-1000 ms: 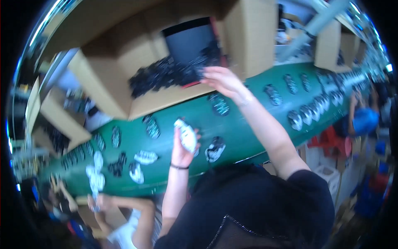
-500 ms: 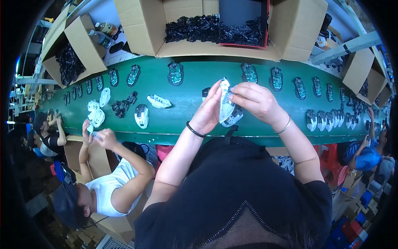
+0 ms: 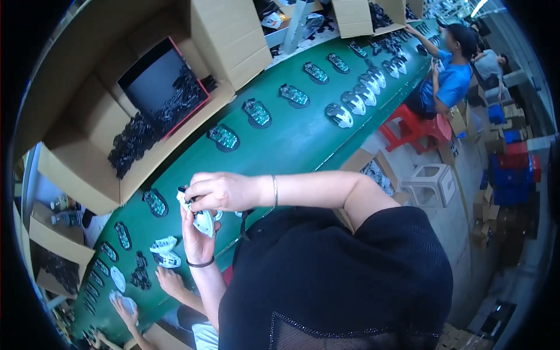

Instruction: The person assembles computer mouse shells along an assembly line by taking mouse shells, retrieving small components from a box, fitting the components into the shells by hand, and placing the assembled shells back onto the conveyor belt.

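A white computer mouse shell (image 3: 203,223) stands tilted in my left hand (image 3: 197,249), whose fingers and thumb wrap its lower part. Over the shell's upper end reaches my right hand (image 3: 223,191), fingertips pinched together. A small dark piece (image 3: 182,189) shows at those fingertips, and its exact shape is too small to make out. Beyond my hands on the green belt lies a mouse base with a circuit board (image 3: 155,203). Close by, on the left, are a white shell (image 3: 165,252) and a heap of black parts (image 3: 140,271).
A large carton (image 3: 154,157) holding black parts and a red-edged box (image 3: 192,81) stands along the far side. Mouse bases (image 3: 256,113) line the belt (image 3: 303,140), with white shells (image 3: 354,103) at right. A co-worker's hand (image 3: 170,282) is near my left arm; another person (image 3: 452,79) sits far right.
The view has swung to the right, so the belt now runs diagonally. Both my hands stay on the mouse shell, my right forearm now lying across. On the left, the co-worker's hands have moved apart.
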The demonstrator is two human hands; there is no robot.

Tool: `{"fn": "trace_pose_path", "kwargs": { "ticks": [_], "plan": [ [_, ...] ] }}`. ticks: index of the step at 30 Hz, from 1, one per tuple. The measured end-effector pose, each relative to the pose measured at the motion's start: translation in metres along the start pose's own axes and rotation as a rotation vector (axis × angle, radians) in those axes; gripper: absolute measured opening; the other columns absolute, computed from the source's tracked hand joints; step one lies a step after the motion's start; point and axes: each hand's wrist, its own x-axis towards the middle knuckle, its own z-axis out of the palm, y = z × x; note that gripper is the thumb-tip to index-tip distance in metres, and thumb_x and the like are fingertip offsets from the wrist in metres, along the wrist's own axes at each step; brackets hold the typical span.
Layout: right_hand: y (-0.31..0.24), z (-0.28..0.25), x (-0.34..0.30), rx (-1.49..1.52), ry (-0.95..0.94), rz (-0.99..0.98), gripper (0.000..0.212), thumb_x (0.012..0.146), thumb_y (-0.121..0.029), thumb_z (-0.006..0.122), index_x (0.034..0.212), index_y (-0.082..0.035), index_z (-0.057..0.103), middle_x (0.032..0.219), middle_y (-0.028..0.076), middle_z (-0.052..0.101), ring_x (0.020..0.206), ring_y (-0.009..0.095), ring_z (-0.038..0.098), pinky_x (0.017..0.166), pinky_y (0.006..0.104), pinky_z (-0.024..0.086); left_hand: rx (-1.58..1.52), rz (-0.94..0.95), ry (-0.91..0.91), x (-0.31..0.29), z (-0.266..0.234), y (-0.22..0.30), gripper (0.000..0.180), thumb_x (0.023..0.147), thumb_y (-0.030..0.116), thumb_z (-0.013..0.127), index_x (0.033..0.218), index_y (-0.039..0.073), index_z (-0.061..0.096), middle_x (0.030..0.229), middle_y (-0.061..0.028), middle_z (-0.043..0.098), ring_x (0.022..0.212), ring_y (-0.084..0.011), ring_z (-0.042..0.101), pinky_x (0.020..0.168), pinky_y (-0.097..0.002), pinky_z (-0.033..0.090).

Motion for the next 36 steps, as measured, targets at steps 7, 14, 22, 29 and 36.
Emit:
{"fn": "trace_pose_path", "kwargs": {
  "ticks": [7, 14, 22, 29, 36],
  "plan": [
    [-0.014, 0.015, -0.022, 0.646, 0.170, 0.829, 0.034, 0.075, 0.000, 0.063, 0.106, -0.002, 0.049, 0.098, 0.005, 0.049, 0.089, 0.011, 0.052, 0.077, 0.0264, 0.047, 0.296, 0.161, 0.150, 0.011, 0.031, -0.002, 0.073, 0.077, 0.018, 0.064, 0.139, 0.013, 0.025, 0.123, -0.0077, 0.045, 0.104, -0.0195, 0.053, 0.082, -0.0291, 0.048],
    [-0.011, -0.004, -0.017, 1.033, 0.139, 1.011, 0.045, 0.076, 0.001, 0.063, 0.117, -0.004, 0.045, 0.102, 0.003, 0.049, 0.100, 0.011, 0.047, 0.086, 0.0251, 0.042, 0.143, 0.201, -0.017, 0.012, 0.025, -0.007, 0.085, 0.069, 0.007, 0.066, 0.141, 0.012, 0.021, 0.128, -0.0083, 0.039, 0.115, -0.0189, 0.043, 0.095, -0.0308, 0.038],
    [-0.005, 0.010, -0.007, 0.899, -0.027, 0.971, 0.055, 0.075, -0.003, 0.062, 0.126, -0.003, 0.041, 0.115, 0.008, 0.047, 0.108, 0.017, 0.045, 0.091, 0.0311, 0.041, 0.160, 0.225, 0.028, 0.010, 0.018, -0.004, 0.083, 0.068, -0.001, 0.057, 0.141, 0.013, 0.020, 0.119, -0.0067, 0.043, 0.102, -0.0135, 0.048, 0.078, -0.0234, 0.043],
    [0.004, 0.032, -0.012, 0.957, -0.032, 0.942, 0.048, 0.075, 0.002, 0.059, 0.120, -0.005, 0.042, 0.113, 0.007, 0.047, 0.110, 0.017, 0.045, 0.089, 0.0309, 0.042, 0.263, 0.327, 0.070, 0.009, 0.007, -0.011, 0.084, 0.066, 0.001, 0.056, 0.141, 0.015, 0.021, 0.121, -0.0057, 0.040, 0.104, -0.0140, 0.046, 0.077, -0.0242, 0.043],
    [0.011, 0.054, -0.005, 0.978, -0.138, 1.038, 0.047, 0.074, 0.002, 0.057, 0.118, -0.006, 0.041, 0.109, 0.005, 0.047, 0.105, 0.015, 0.044, 0.090, 0.0297, 0.040, 0.264, 0.264, 0.124, 0.001, -0.018, -0.006, 0.083, 0.066, 0.000, 0.056, 0.140, 0.014, 0.021, 0.126, -0.0086, 0.038, 0.117, -0.0203, 0.039, 0.098, -0.0332, 0.034]
  ]
}}
